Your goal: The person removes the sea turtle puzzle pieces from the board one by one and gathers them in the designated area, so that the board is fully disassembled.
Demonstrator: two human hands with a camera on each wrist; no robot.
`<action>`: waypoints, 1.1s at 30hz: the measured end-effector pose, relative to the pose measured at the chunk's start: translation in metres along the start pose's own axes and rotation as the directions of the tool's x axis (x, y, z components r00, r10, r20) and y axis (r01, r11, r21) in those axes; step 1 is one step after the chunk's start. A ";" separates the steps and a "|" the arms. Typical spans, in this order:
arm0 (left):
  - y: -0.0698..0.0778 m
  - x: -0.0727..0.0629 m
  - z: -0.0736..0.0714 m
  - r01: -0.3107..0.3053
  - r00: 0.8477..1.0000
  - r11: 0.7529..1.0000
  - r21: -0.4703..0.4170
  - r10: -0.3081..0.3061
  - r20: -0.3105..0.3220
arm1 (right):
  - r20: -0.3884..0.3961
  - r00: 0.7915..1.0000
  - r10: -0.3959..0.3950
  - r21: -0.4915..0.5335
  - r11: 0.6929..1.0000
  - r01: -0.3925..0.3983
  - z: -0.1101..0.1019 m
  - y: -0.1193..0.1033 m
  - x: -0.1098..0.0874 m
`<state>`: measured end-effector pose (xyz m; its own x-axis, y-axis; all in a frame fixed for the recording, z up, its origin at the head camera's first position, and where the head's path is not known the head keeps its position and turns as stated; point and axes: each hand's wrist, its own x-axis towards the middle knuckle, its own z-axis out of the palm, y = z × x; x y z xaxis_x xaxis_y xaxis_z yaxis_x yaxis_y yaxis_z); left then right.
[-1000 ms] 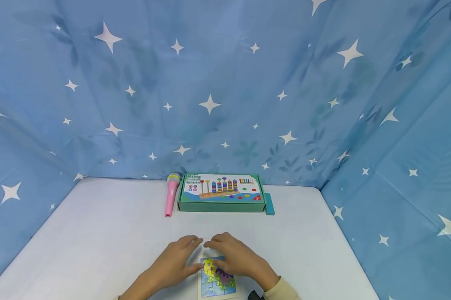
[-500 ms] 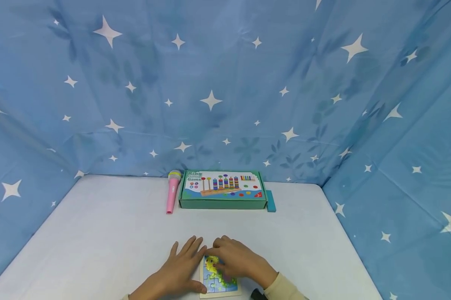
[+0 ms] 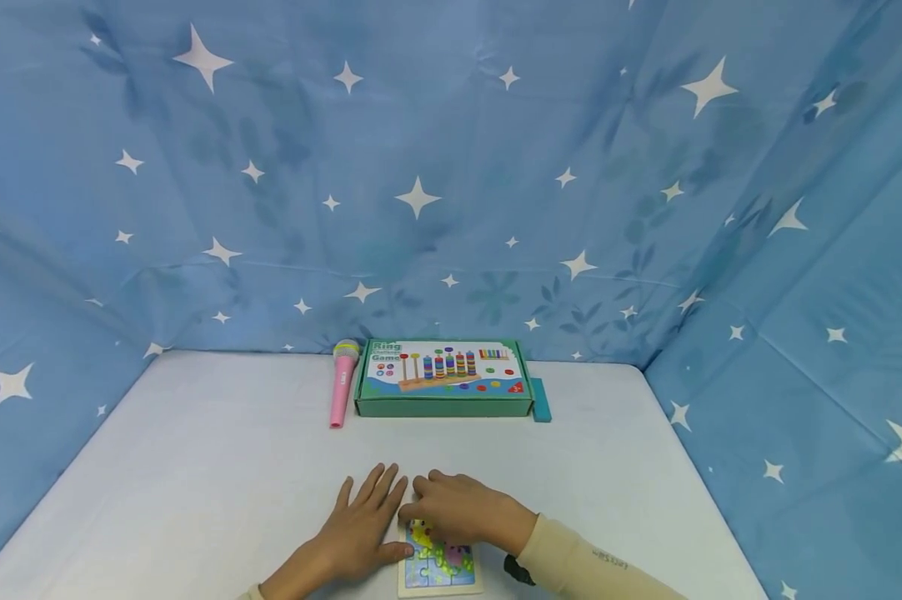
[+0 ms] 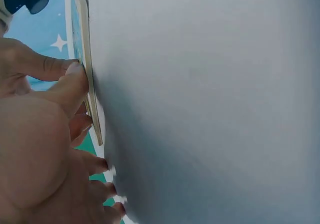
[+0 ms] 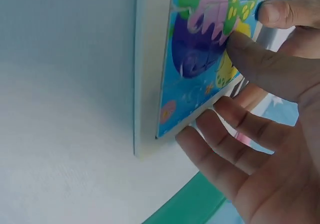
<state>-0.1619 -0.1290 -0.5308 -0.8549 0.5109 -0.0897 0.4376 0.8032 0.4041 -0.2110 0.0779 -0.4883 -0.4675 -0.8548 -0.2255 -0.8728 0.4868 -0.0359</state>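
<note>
A small jigsaw puzzle (image 3: 438, 575) in a pale tray lies on the table at the bottom middle of the head view. Its picture shows yellow, purple and green figures on blue. My left hand (image 3: 357, 527) lies spread along the puzzle's left side, thumb reaching onto the tray's edge. My right hand (image 3: 466, 510) covers the upper part. In the right wrist view, the right thumb (image 5: 260, 64) presses on the puzzle's face while the fingers (image 5: 215, 159) curl against the tray's far edge. The left wrist view shows the tray rim (image 4: 86, 49) at the left thumb.
Farther back on the white table (image 3: 218, 467) sits a green ring game box (image 3: 445, 407). A pink toy microphone (image 3: 342, 387) lies left of it, a teal block (image 3: 541, 402) right of it. Blue star-patterned cloth (image 3: 421, 275) closes off the back and sides.
My left hand has come down from hovering and spread flat beside the puzzle, thumb at its edge. My right hand has lowered onto the puzzle's upper part, fingers more curled.
</note>
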 end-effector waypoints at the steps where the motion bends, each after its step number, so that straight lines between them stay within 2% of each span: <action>1: -0.001 0.001 0.002 0.004 1.000 1.000 0.010 -0.004 0.001 | 0.012 1.000 -0.009 -0.007 1.000 0.009 -0.001 0.000 0.002; 6: -0.005 0.001 0.005 -0.009 1.000 1.000 0.017 0.009 -0.015 | 0.066 0.994 -0.082 -0.085 0.993 0.088 -0.006 0.003 0.009; 11: -0.005 0.000 0.003 -0.020 1.000 1.000 0.021 0.021 -0.021 | 0.097 0.982 -0.165 -0.201 0.963 0.182 -0.009 0.005 0.017; 18: -0.006 0.000 0.004 -0.012 1.000 1.000 0.000 0.012 0.001 | 0.117 0.976 -0.182 -0.257 0.944 0.207 -0.011 0.003 0.024; 22: -0.007 0.000 0.006 -0.026 1.000 0.999 -0.025 0.026 -0.017 | 0.091 0.977 -0.191 -0.160 0.966 0.204 -0.009 0.004 0.021; 26: -0.010 0.002 0.010 -0.034 0.999 0.999 -0.011 0.033 -0.023 | 0.025 0.982 -0.188 0.032 0.982 0.187 -0.003 0.011 0.015; 30: -0.015 0.004 0.017 -0.012 1.000 0.999 0.029 0.013 -0.021 | -0.063 0.983 -0.171 0.175 0.968 0.179 0.004 0.015 0.010; 33: -0.016 0.005 0.019 0.001 1.000 0.999 0.048 0.000 -0.023 | -0.121 0.983 -0.141 0.289 0.942 0.171 0.006 0.015 0.007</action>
<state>-0.1679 -0.1340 -0.5547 -0.8611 0.5038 -0.0685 0.4496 0.8174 0.3600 -0.2268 0.0807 -0.4963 -0.3533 -0.9303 -0.0984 -0.8615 0.3645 -0.3535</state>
